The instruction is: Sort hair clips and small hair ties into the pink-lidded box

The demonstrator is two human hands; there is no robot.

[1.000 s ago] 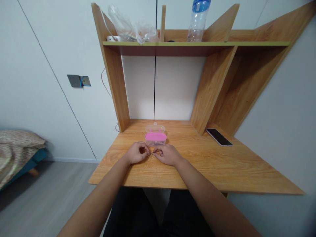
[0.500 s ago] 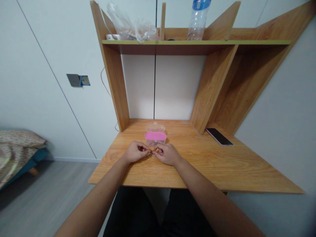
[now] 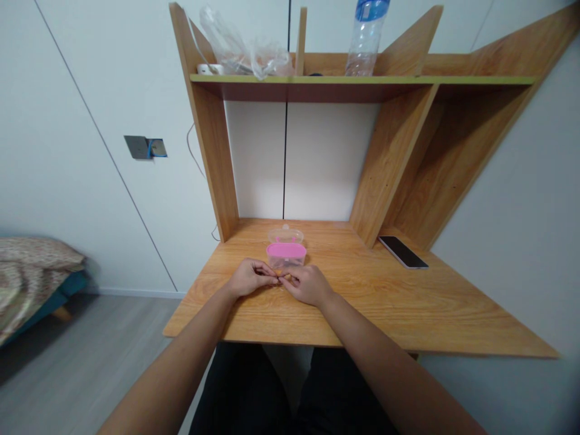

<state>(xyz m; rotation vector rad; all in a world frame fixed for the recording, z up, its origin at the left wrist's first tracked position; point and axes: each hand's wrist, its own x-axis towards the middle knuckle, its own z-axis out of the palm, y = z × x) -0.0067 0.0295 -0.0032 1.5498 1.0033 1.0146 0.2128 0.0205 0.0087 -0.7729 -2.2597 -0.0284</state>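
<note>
I watched the left hand (image 3: 254, 279) and right hand (image 3: 307, 284) pinching a tiny item (image 3: 278, 280), which slackened grip might have dropped.

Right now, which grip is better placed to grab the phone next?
Probably the right grip: it's closer, and the phone lies on its side of the desk. The left grip is farther, with the right one roughly between.

A person wears plain black trousers (image 3: 247, 386), the dark cloth covering both thighs, its seams and folds lost in shadow; the left hand (image 3: 252, 279) and right hand (image 3: 309, 285) are bare, as are both forearms (image 3: 181, 356), which taper toward narrow wrists (image 3: 232, 291).
</note>
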